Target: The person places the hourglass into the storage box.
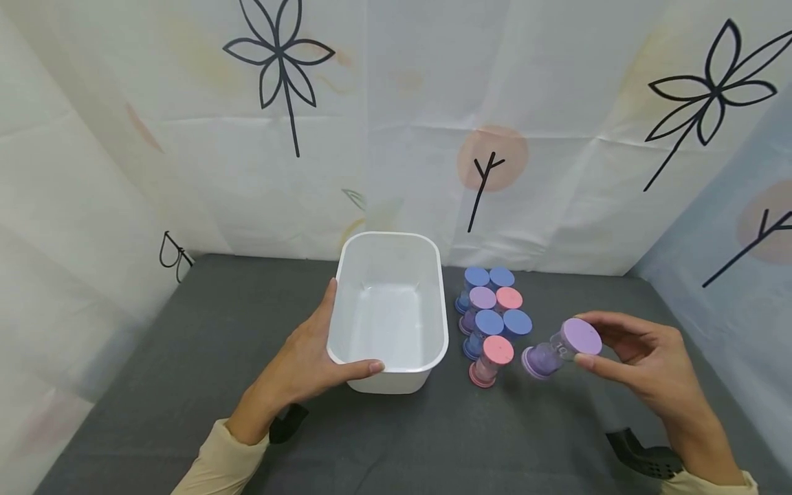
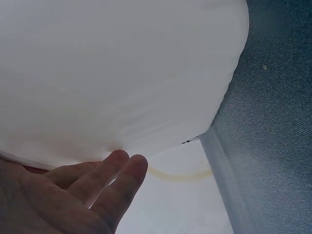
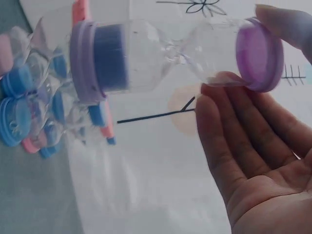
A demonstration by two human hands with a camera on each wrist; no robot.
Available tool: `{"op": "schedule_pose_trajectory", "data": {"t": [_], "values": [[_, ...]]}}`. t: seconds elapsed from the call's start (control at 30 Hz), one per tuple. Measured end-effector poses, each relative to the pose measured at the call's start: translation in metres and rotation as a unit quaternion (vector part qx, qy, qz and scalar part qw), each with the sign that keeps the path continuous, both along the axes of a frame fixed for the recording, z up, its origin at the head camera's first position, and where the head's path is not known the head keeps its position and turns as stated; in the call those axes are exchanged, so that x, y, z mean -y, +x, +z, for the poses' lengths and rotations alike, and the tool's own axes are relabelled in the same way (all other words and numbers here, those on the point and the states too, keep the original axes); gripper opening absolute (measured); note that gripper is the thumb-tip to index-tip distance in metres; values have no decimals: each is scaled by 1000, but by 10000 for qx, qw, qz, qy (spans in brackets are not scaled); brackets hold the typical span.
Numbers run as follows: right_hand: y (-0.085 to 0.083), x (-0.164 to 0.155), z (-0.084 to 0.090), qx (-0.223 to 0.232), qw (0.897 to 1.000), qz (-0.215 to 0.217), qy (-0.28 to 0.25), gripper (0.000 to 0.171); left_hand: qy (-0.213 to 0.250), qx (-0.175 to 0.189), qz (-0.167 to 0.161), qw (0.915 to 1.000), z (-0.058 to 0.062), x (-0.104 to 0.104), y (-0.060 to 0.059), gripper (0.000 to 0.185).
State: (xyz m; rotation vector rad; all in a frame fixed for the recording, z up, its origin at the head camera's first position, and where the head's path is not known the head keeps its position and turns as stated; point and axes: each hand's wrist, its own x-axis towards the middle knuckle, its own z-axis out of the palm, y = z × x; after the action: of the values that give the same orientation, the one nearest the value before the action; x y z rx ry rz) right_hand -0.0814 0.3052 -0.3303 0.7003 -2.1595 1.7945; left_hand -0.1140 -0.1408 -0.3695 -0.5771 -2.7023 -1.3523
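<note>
the left hand [image 1: 303,361] gripped the near left corner of the white bin [image 1: 388,313], thumb curled over its rim, mid-surface. just right of the bin stood a cluster of sand timers [image 1: 491,316]. the right hand [image 1: 643,364] pinched a purple sand timer [image 1: 562,348] in its fingers [image 3: 229,141], tilted above the surface's right side.

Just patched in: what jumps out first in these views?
The right hand pinches a tilted purple-capped sand timer by its top cap, just off the mat. Left of it, a cluster of timers stands beside the white tub, whose near-left corner the left hand grips.
</note>
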Motion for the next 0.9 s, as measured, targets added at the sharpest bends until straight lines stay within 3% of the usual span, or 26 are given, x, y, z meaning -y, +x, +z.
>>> {"op": "schedule_pose_trajectory", "data": {"t": [0.1, 0.33, 0.57, 0.9], "values": [[1, 4, 6, 10, 9997, -66, -222, 55, 25, 30, 2, 10000, 0, 0, 0, 134], [-7, 17, 19, -209, 9925, 518, -1090, 55, 57, -31, -42, 10000, 0, 1, -1, 133], [-20, 48, 40, -344, 9860, 530, -1546, 49, 60, -7, -22, 10000, 0, 1, -1, 133], [-45, 106, 72, -188, 9860, 355, -1616, 42, 73, 21, -68, 9999, 2, 1, -1, 134]]}}
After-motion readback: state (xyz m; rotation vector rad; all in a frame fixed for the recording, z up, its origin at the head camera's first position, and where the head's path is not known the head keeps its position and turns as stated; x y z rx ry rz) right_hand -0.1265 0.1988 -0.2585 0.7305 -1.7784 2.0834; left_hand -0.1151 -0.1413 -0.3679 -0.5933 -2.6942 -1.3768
